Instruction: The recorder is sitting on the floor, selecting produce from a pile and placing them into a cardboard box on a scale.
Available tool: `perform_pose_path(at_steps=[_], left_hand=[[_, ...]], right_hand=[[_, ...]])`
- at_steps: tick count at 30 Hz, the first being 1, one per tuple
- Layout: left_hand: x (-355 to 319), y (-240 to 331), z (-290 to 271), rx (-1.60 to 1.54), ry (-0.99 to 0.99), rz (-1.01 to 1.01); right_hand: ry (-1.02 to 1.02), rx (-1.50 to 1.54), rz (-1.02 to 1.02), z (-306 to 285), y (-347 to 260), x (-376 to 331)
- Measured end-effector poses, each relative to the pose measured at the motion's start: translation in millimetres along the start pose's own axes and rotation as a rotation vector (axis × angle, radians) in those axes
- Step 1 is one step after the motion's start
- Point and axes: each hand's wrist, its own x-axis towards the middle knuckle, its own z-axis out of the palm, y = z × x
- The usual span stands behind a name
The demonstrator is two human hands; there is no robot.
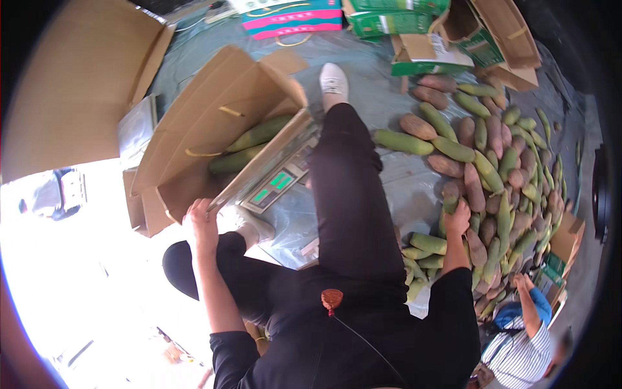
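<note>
My left hand (202, 223) grips the near edge of an open cardboard box (184, 123), its fingers closed over the rim. Inside the box lie a few long green radishes (245, 159). The box rests against a scale with a lit green display (272, 187). On the right, my right hand (457, 220) is closed around a radish (450, 198) with a brownish upper end and a green body, at the near-left side of a big pile. The hand hides its lower part. The pile holds many green radishes (452, 148) and brownish-pink roots (473, 186).
Green cartons (431, 67) and an open brown box (512, 35) stand beyond the pile. A pink and teal bag (291, 23) sits at the far side. A large cardboard sheet (74, 84) rises at left. Another person in a striped top (523, 353) works at lower right.
</note>
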Motion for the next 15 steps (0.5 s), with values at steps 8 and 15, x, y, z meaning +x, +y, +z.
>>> perform_pose_path(at_steps=[8, 15], left_hand=[[-3, 0, 1, 0.011, 0.042, 0.036], [-5, -8, 3, 0.002, 0.058, 0.021]], right_hand=[[0.273, 0.482, -0.307, -44, -33, 24], [0.226, 1.309, -0.497, -204, -165, 6]])
